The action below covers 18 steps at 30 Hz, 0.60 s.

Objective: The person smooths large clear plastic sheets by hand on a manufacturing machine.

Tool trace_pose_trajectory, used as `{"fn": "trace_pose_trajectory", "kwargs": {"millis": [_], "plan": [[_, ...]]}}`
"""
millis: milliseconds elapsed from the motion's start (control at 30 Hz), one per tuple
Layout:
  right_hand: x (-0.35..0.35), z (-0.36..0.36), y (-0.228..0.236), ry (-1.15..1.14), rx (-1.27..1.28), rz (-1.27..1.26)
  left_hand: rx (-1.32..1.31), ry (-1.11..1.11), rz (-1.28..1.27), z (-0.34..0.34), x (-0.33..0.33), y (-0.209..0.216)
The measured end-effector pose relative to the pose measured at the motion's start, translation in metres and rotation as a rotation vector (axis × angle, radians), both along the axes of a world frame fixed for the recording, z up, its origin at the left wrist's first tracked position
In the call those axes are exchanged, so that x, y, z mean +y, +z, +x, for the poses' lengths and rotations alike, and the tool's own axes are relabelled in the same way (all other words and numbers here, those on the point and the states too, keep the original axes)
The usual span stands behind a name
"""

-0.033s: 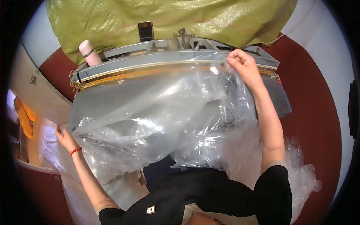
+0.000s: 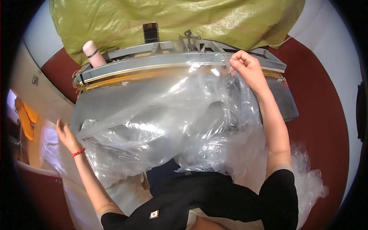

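Observation:
A large sheet of transparent plastic film (image 2: 153,115) spreads in wrinkles across the grey work surface (image 2: 99,103) and hangs over its near edge toward my body. My right hand (image 2: 249,71) is closed in a pinch on the film's far right part, holding it up near the machine's metal frame. Off to the left, my left hand (image 2: 69,138) has its fingers stretched out and apart, close beside the film's left corner. Nothing shows in its fingers. A red bead bracelet (image 2: 78,152) circles that wrist.
A grey metal frame (image 2: 134,57) with orange strips runs along the far side. A pink bottle (image 2: 94,53) and a dark phone-like device (image 2: 151,32) stand behind it, before a yellow-green woven sheet (image 2: 184,19). More crumpled film (image 2: 306,176) lies at the right.
My left hand's fingers have spread and risen a little, coming off the film's corner. The right hand keeps its pinch, and the film between has shifted slightly.

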State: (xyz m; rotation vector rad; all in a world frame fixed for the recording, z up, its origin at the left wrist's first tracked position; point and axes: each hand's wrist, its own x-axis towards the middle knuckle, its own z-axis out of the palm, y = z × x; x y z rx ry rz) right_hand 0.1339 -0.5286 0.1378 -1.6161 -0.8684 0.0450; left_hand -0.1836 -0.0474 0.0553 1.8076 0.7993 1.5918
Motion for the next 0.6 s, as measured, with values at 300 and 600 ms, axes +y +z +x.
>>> {"fn": "trace_pose_trajectory", "kwargs": {"millis": [300, 600], "plan": [[0.032, -0.042, 0.029, 0.022, -0.036, -0.034, 0.275, -0.950, 0.565, 0.164, -0.242, 0.098], [0.027, -0.056, 0.049, 0.190, 0.032, -0.065, 0.097, -1.136, 0.049, 0.198, -0.252, 0.090]]}}
